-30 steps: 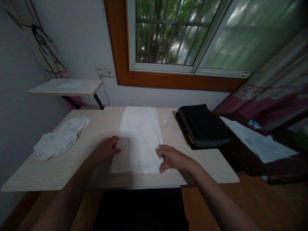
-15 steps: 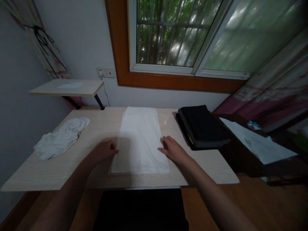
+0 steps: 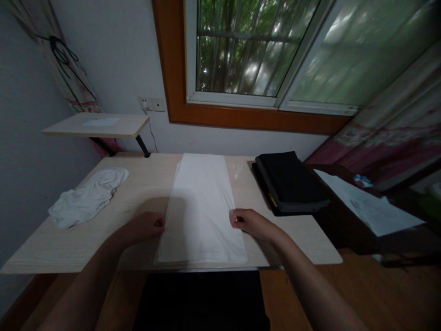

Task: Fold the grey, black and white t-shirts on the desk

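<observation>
A white folded cloth (image 3: pixel 203 197), perhaps a garment, lies flat and lengthwise on the pale wooden table (image 3: pixel 138 179). Its near edge is close to the table's front edge, and slight wrinkles run along its right part. My left hand (image 3: pixel 149 225) is at the cloth's left edge, fingers curled and pinched on the border. On the opposite edge, my right hand (image 3: pixel 246 219) pinches the fabric between thumb and fingers. Farther left rests a crumpled white cloth (image 3: pixel 87 197), which neither hand touches.
Black folders or cases (image 3: pixel 292 181) are stacked at the table's right. A small raised shelf (image 3: pixel 99 126) stands at the back left. Beyond the right edge is a dark surface with a white sheet (image 3: pixel 368 202). A window (image 3: pixel 255 50) is above.
Both hands have come slightly toward me and their fingers have closed on the cloth's edges. The cloth's near edge has moved closer to the table's front edge; its far end stays put.
</observation>
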`<state>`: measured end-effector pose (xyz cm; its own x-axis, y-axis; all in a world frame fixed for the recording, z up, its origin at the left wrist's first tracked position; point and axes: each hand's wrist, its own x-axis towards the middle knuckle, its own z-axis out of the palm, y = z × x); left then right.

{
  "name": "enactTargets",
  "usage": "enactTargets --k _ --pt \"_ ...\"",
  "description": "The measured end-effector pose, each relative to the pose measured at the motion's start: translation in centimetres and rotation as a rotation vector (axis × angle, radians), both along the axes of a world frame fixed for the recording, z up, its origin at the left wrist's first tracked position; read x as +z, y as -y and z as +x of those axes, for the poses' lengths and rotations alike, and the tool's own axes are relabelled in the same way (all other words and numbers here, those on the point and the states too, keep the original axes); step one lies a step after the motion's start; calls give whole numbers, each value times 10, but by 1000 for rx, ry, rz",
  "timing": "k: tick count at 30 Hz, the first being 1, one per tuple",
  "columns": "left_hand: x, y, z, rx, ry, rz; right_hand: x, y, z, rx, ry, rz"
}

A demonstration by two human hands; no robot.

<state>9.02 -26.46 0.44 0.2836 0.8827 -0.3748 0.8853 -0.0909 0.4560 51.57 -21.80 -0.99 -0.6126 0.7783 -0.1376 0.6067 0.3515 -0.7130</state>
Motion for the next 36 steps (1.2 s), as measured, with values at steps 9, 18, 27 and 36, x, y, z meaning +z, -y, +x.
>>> enactTargets --k 9,18,27,36 --pt "11 6 0 -91 50 -56 7 -12 11 111 -52 -196" --pt "-13 -55 9 200 139 274 -4 -31 0 -238 -132 190" --pt "-30 -102 25 308 -39 462 -26 -34 -16 -144 -57 557" --pt "-23 -95 31 389 49 322 -24 -25 -18 -164 13 630"
